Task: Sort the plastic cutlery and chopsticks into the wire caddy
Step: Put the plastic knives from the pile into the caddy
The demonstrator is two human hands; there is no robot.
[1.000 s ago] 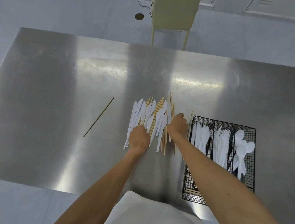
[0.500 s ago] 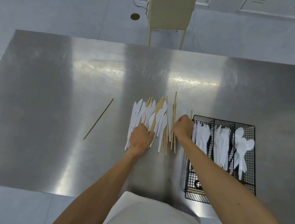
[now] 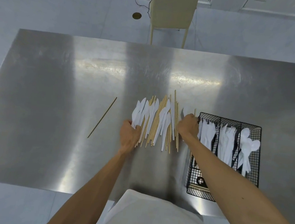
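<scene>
A mixed pile of white plastic knives point(image 3: 162, 120) and wooden chopsticks point(image 3: 155, 126) lies mid-table. My left hand point(image 3: 129, 136) grips several knives at the pile's left edge. My right hand point(image 3: 188, 126), fingers curled, sits between the pile and the black wire caddy point(image 3: 257, 156) and seems to pinch a single white knife point(image 3: 184, 110) whose tip pokes out beyond the knuckles. In the caddy, knives point(image 3: 206, 134) fill the left slot, forks point(image 3: 226, 141) the middle and spoons point(image 3: 247, 144) the right. My right forearm hides part of its front section.
One stray chopstick point(image 3: 102, 117) lies diagonally to the left of the pile. Another chopstick point(image 3: 194, 113) lies along the caddy's left wall. A beige chair point(image 3: 172, 9) stands beyond the far edge of the steel table point(image 3: 57, 87). The near table edge is by my body.
My right hand has moved right, from the pile's right edge to beside the caddy. My left hand has shifted left and closed on knives at the pile's left edge.
</scene>
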